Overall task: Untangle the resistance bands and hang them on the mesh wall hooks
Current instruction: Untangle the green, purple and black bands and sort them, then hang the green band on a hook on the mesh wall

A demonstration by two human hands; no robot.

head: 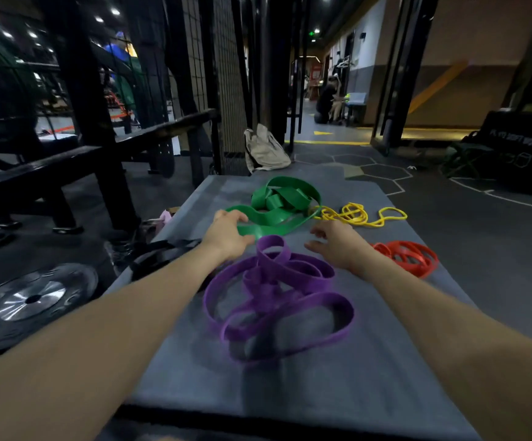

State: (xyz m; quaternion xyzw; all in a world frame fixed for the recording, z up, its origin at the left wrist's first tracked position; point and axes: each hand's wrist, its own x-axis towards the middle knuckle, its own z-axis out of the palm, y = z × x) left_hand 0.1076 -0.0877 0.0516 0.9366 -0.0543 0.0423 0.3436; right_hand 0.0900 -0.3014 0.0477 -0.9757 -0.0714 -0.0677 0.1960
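left hand [226,232] grips the near loop of the wide green rubber resistance band [277,206] | right hand [334,246] beside it hovers, fingers loosely spread, holding nothing | tangled purple band [274,297] just nearer, thin yellow band [360,214] and red band [407,257] to the right | all on a grey mat [290,393] | black wire mesh wall [223,84] beyond, steel weight plate [32,300] on dark floor left

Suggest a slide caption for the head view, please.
Left hand grips the green resistance band; open right hand hovers beyond the purple band.

Gym floor, weight plate [32,299], black rack frame [83,100], grey mat [369,377], mesh wall [223,74]
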